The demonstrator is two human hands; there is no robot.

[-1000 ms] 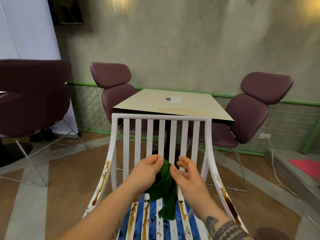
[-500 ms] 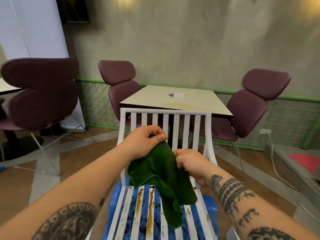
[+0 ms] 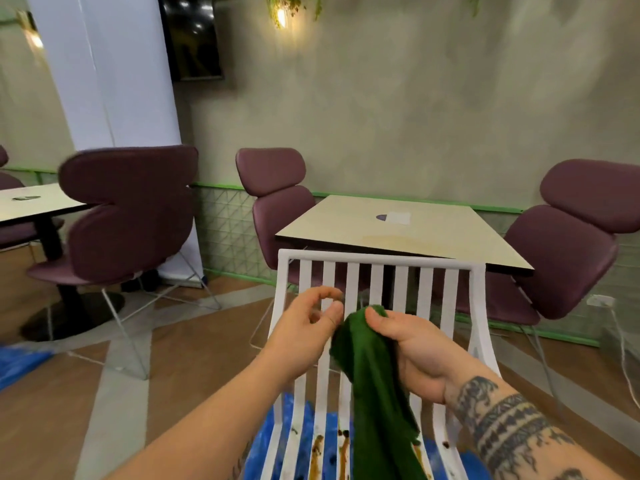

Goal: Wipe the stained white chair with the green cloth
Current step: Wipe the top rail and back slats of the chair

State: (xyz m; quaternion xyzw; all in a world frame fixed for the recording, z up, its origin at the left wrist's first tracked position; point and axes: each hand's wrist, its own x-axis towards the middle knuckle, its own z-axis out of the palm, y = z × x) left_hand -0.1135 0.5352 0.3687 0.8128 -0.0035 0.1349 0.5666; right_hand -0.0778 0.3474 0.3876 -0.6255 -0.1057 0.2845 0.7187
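Now that your left hand (image 3: 304, 330) has let go, cloth: green cloth (image 3: 374, 375) hangs bunched from your right hand (image 3: 415, 351) alone, grip closed round it.
Left grip: loosely curled, empty, thumb just beside cloth.
White chair (image 3: 377, 259): below the hands; brown stains (image 3: 317, 445) on seat slats, unwiped.
Reading: one-handed wiping can likely start.
Beyond: pale surface (image 3: 415, 233).

I am seeing the green cloth (image 3: 374, 393) running off the bottom edge and covering middle slats of the white chair (image 3: 381, 260), whose seat is being cut off there too. The left hand (image 3: 304, 327) is showing blurred fingertips.
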